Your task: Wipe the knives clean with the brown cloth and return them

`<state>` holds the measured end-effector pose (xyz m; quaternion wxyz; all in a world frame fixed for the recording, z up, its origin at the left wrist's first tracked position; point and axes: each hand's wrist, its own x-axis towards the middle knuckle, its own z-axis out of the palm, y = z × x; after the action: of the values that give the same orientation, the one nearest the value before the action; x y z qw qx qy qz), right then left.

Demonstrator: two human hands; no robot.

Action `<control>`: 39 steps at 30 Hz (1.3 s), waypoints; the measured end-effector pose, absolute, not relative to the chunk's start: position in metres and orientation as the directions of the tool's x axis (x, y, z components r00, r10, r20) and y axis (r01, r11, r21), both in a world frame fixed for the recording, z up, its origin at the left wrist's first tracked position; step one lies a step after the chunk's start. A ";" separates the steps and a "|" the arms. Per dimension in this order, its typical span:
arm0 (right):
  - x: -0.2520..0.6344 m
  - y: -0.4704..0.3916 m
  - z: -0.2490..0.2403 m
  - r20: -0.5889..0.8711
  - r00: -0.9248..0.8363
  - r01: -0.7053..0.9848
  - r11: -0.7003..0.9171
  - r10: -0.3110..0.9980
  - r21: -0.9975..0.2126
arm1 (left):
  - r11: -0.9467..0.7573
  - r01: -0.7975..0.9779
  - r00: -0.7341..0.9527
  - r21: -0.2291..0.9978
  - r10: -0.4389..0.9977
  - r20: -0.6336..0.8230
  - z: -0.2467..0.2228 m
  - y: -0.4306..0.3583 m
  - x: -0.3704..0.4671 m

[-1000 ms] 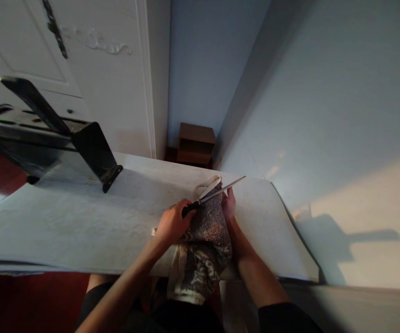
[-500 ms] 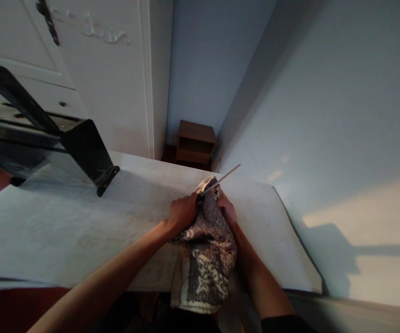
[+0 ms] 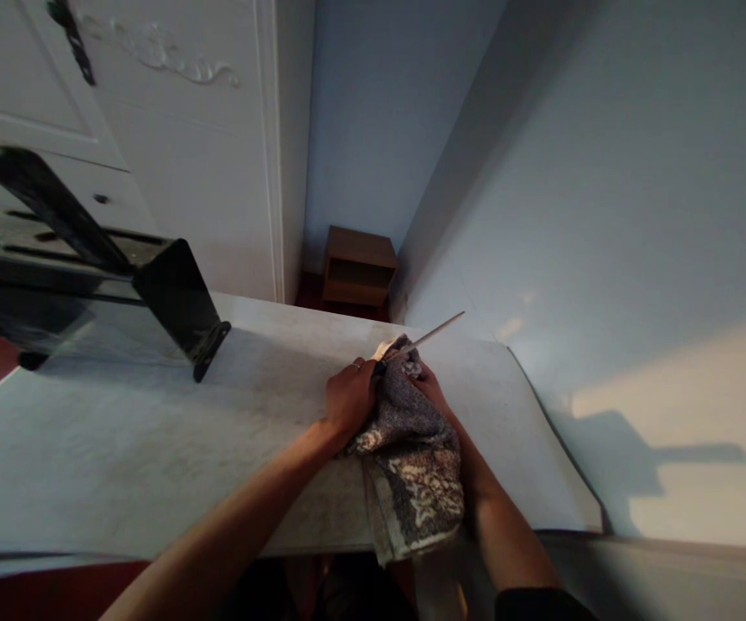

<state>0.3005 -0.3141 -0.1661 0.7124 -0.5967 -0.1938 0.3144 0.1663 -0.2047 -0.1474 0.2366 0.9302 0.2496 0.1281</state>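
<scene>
My left hand (image 3: pixel 350 398) is closed around the dark handle of a knife (image 3: pixel 435 330). Its long thin blade points up and to the right, past the top of a patterned towel (image 3: pixel 421 483). Grey-brown with cream figures, the towel hangs in folds between my arms, its lower end over the table's near edge. On the far right side of the cloth, my right hand (image 3: pixel 432 390) grips its upper part close to the blade. Folds partly hide the right fingers.
A black stand with a slotted top (image 3: pixel 175 297) and clear sides is at the left on the white-covered table (image 3: pixel 249 414). Beyond are a white cabinet (image 3: pixel 210 172) and a small brown box-like shelf (image 3: pixel 360 254). A pale wall (image 3: pixel 605 216) borders the right.
Both hands, the knife and the towel have shifted slightly right and down in view. The towel's lower end has swung right. The view itself has also moved a little.
</scene>
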 end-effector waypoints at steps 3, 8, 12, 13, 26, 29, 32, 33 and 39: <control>0.303 -0.318 -0.166 -0.121 0.754 -0.226 0.082 0.646 -0.971 | -0.780 0.364 0.845 0.510 0.506 0.171 -0.147 -0.207 0.165; 0.302 -0.324 -0.160 -0.146 0.768 -0.251 0.082 0.624 -0.965 | -0.793 0.319 0.858 0.519 0.474 0.197 -0.146 -0.210 0.164; 0.299 -0.329 -0.154 -0.171 0.761 -0.278 0.077 0.625 -0.958 | -0.771 0.311 0.849 0.556 0.488 0.202 -0.149 -0.211 0.164; 0.298 -0.329 -0.152 -0.172 0.763 -0.279 0.078 0.624 -0.957 | -0.758 0.313 0.842 0.572 0.500 0.202 -0.150 -0.212 0.165; 0.331 -0.339 -0.161 0.049 0.935 -0.014 0.173 0.350 -0.985 | -0.707 0.286 0.795 0.647 0.552 0.252 -0.152 -0.210 0.169; 0.338 -0.344 -0.163 0.136 0.950 0.118 0.080 0.280 -0.990 | -0.703 0.293 0.793 0.648 0.557 0.247 -0.149 -0.211 0.169; 0.336 -0.345 -0.159 0.199 0.931 0.202 0.020 0.306 -0.979 | -0.705 0.295 0.803 0.645 0.549 0.232 -0.147 -0.213 0.169; 0.333 -0.345 -0.156 0.219 0.921 0.232 -0.001 0.321 -0.973 | -0.705 0.298 0.808 0.644 0.545 0.222 -0.146 -0.214 0.168; 0.315 -0.338 -0.148 0.190 0.894 0.206 0.005 0.407 -0.978 | -0.681 0.290 0.804 0.672 0.555 0.215 -0.152 -0.216 0.171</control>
<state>0.3149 -0.3380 -0.1477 0.6742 -0.7016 -0.2184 0.0743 0.1709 -0.2158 -0.1516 0.3219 0.8934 0.2365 0.2055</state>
